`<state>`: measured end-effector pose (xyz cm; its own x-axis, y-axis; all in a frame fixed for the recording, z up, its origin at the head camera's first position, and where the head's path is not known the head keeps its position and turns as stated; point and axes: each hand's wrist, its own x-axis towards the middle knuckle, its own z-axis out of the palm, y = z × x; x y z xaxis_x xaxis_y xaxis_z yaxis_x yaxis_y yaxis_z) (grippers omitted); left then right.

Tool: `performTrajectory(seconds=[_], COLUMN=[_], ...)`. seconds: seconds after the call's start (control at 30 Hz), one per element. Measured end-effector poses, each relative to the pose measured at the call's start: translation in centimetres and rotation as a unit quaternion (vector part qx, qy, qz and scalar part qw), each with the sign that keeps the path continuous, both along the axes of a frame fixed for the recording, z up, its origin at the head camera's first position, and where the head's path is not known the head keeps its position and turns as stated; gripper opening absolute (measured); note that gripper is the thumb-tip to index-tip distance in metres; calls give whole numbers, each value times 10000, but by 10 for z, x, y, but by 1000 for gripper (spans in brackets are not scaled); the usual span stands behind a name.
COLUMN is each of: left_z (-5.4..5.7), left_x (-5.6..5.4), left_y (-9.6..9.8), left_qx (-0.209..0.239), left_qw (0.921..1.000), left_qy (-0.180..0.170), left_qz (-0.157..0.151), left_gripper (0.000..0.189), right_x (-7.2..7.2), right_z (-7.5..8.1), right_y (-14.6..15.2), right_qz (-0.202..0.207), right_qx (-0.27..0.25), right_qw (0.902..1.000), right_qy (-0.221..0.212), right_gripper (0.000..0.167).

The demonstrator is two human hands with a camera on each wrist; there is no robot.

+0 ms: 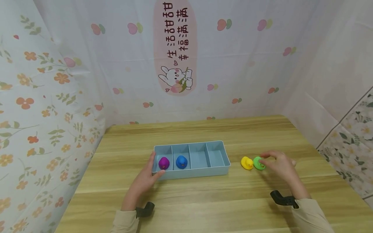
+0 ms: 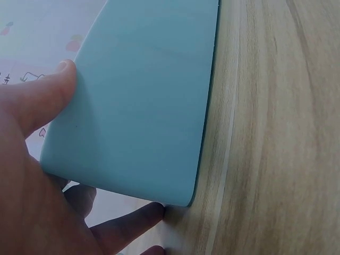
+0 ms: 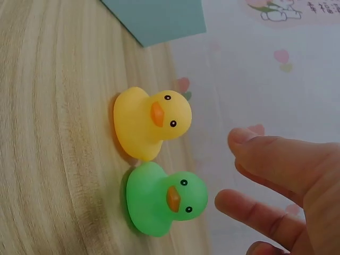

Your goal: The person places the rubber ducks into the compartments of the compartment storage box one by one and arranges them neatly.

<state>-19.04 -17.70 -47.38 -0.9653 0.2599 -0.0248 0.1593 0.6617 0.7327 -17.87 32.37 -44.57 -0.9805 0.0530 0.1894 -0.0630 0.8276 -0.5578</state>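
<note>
A light-blue divided box (image 1: 193,173) stands on the table, and my left hand (image 1: 144,176) grips its left end. The thumb (image 2: 53,87) lies at the rim of the front wall, with the other fingers round the end wall. A purple rubber duck (image 1: 164,163) sits in the leftmost compartment and a blue rubber duck (image 1: 182,162) in the one beside it. To the right of the box, a yellow rubber duck (image 3: 139,122) and a green rubber duck (image 3: 159,202) stand side by side. Just above the green duck, my right hand (image 1: 280,165) hovers, thumb and fingers apart, holding nothing.
The two right-hand compartments (image 1: 208,157) of the box have nothing in them. Wood-patterned tabletop (image 1: 201,204) lies in front of the box. Printed curtains (image 1: 247,64) hang behind and at both sides. Each wrist carries a black mount (image 1: 284,199).
</note>
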Motion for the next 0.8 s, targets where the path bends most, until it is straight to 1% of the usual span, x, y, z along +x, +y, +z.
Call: performTrajectory(seconds=[0.13,0.37,0.63,0.8], left_z=[1,2,1,1], left_x=[1,2,2,2], left_y=[0,1,1,1], left_qx=[12,-30,-26,3], left_qw=[10000,10000,9999,10000], left_qy=[31,-84,-81,50], left_qz=[5,24,56,38], left_gripper=[87,88,88,88], right_x=[1,2,2,2], right_z=[-2,-7,-18,-22], right_y=[2,5,9,10], right_qz=[102,291,345,364], right_qx=[-91,-123,-217,-268], right_qw=[9991,9965,9960,9960], right_qy=[-390,-772,-791,-766], right_gripper=[37,48,51,51])
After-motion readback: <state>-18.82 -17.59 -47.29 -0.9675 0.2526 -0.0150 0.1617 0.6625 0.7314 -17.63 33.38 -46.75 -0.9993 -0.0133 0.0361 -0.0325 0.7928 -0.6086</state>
